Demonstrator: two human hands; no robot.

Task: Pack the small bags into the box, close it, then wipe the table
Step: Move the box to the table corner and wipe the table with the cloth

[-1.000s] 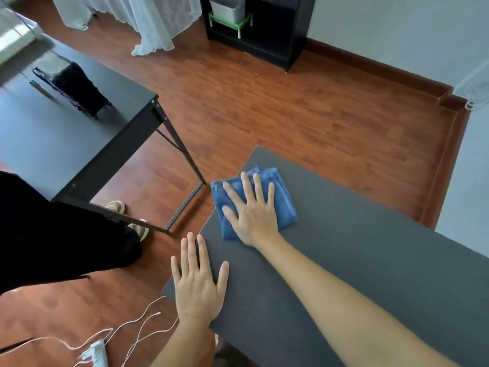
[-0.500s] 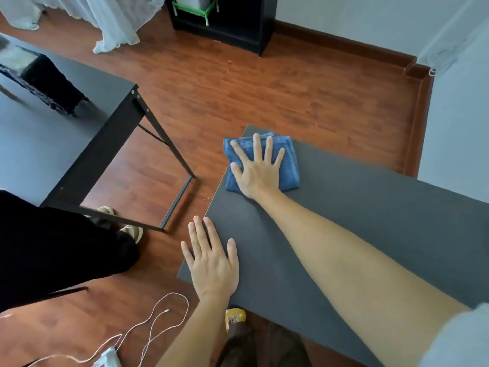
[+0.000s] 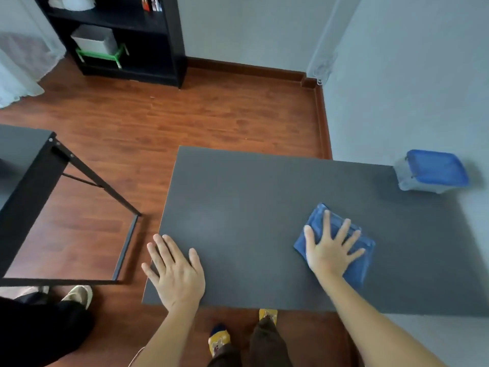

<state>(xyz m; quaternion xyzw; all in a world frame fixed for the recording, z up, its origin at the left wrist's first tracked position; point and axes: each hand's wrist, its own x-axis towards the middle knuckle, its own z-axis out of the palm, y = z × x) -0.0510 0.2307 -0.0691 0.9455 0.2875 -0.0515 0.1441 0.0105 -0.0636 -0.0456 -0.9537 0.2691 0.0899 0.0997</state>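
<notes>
The right hand (image 3: 330, 250) lies flat with fingers spread wide, its grip pressing a folded blue cloth (image 3: 354, 255) down onto the dark grey counter (image 3: 238, 207); the cloth shows beyond the fingertips and along the outer side of the palm. The left hand (image 3: 176, 271) rests palm down at the counter's near left corner, its grip spread and holding nothing, well apart from the cloth-side hand. Beyond and to the outside of the right hand, near the far right corner of the counter, stands the box (image 3: 431, 172), a clear plastic tub with its blue lid (image 3: 436, 166) seated on top; what is inside cannot be made out through the blurred wall. To the outside of the left hand a second black table (image 3: 23, 160) stands over the wooden floor (image 3: 211, 115), and farther off a black shelf unit (image 3: 148, 41) holds a grey bin (image 3: 95, 39) on a green stand (image 3: 102, 55). Another person's dark trouser leg and light shoe (image 3: 79, 295) show near the left hand's wrist side.
</notes>
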